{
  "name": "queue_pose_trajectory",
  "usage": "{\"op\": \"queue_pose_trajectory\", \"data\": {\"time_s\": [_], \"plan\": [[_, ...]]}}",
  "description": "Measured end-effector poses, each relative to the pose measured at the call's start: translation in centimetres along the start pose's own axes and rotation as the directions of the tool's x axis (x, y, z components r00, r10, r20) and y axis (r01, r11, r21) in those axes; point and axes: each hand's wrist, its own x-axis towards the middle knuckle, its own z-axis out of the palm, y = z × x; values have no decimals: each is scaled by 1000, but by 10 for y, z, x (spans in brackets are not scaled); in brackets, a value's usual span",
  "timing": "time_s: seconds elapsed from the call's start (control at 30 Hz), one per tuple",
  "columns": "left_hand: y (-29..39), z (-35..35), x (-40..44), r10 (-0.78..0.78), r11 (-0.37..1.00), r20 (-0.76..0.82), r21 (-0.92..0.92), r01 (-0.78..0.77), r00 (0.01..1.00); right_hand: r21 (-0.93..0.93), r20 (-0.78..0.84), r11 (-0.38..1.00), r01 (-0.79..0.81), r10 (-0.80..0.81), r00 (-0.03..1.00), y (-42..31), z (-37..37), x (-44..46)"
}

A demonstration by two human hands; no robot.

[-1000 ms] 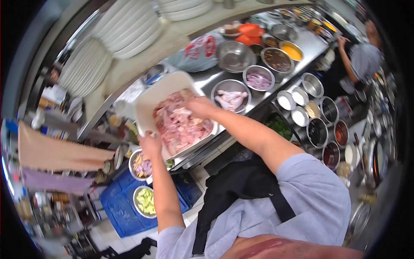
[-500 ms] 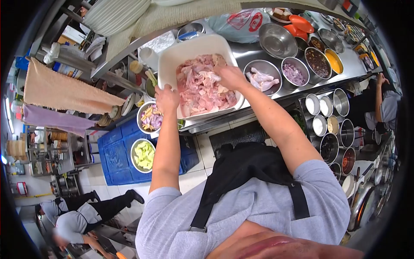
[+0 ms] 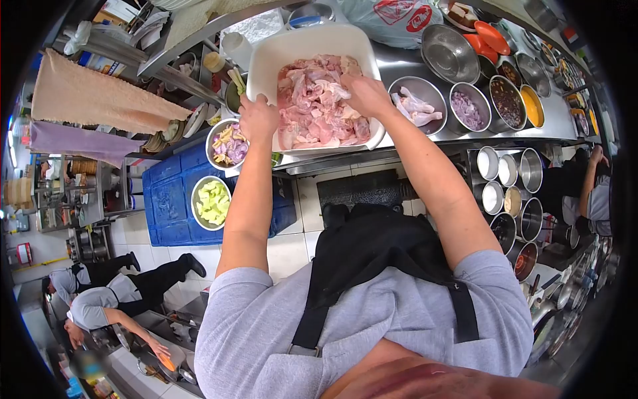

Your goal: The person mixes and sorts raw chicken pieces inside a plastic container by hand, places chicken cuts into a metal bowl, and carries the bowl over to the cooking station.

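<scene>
A white rectangular tub [image 3: 266,56] full of raw chicken pieces [image 3: 319,106] stands on the steel counter. My left hand [image 3: 258,118] is closed over the tub's near left corner, fingers hooked on the rim. Inside the tub's right side, my right hand [image 3: 367,96] has its fingers curled down onto the chicken, with the fingertips partly hidden. Right of it, a steel bowl [image 3: 438,100] contains chicken drumsticks [image 3: 413,110]. Close to my left hand is a bowl of chopped onion and ginger [image 3: 229,144].
Chopped green vegetable [image 3: 213,203] fills a bowl on a blue crate [image 3: 159,213] at lower left. Bowls of chopped red onion [image 3: 467,112], dark sauce [image 3: 508,103] and orange liquid [image 3: 532,106] line the counter's right. Co-workers [image 3: 100,306] stand at left; another person [image 3: 585,186] is at right.
The view has shifted, so the tub and bowls appear higher. My right hand remains in the chicken with its fingers curled; my left hand stays on the rim. A co-worker's arm at left reaches further out.
</scene>
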Motion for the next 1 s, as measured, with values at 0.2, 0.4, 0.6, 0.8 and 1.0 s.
{"op": "queue_pose_trajectory", "data": {"time_s": [0.2, 0.4, 0.6, 0.8, 1.0], "plan": [[-1, 1, 0, 3, 1000, 11, -2, -3, 1000, -17, 42, 1000, -24, 25, 999, -3, -2, 1], [-3, 0, -2, 34, 999, -74, -17, -35, 997, -37, 44, 999, -26, 28, 999, -7, -4, 2], [-5, -2, -3, 20, 997, -61, -68, -24, 998, -56, 98, 997, -53, 59, 993, -11, -6, 3], [-4, -1, 0, -12, 990, -84, -140, 0, 996, -55, 103, 997, -52, 57, 993, -6, -5, 5], [-8, 6, 3, 8, 996, -18, -92, -10, 1000, -35, 104, 999, -41, 44, 994, 5, 7, 6]]}}
